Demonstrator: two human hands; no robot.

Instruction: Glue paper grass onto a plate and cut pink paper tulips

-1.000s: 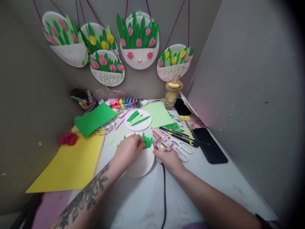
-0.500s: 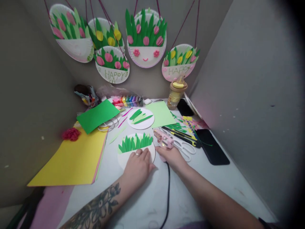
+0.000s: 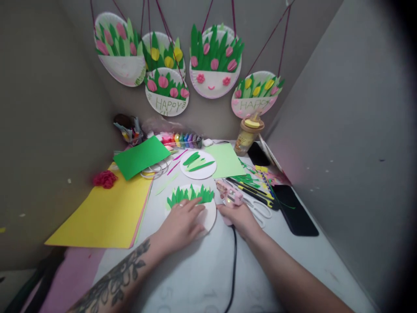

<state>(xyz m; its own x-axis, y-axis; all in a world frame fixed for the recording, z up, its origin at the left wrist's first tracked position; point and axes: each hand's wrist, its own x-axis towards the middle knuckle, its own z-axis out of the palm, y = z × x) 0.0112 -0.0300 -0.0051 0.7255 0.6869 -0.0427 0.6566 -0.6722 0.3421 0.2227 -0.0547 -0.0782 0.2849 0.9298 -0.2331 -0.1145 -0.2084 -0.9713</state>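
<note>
A white paper plate (image 3: 209, 218) lies in front of me, with a row of green paper leaves (image 3: 176, 195) along its upper half. My left hand (image 3: 184, 221) rests over the plate's left side, fingers spread, the fingertips near the leaf bases. To the right, my right hand (image 3: 239, 217) is wrapped round the handle of a pink glue gun (image 3: 230, 193), its nozzle pointing away from me and its black cord (image 3: 234, 261) trailing toward me. Behind the plate sits a white disc (image 3: 198, 174) with several loose green leaves on it.
White-handled scissors (image 3: 260, 208), cutters (image 3: 254, 191) and a black phone (image 3: 295, 211) lie on the right. Yellow paper sheets (image 3: 104, 217) and green card (image 3: 141, 157) cover the left. A tumbler (image 3: 246, 137) stands at the back; decorated plates (image 3: 215, 82) hang on the wall.
My left hand has shifted left across the plate and its fingers have spread, uncovering the plate's right side. The right hand keeps its hold on the glue gun. The camera view has turned slightly left.
</note>
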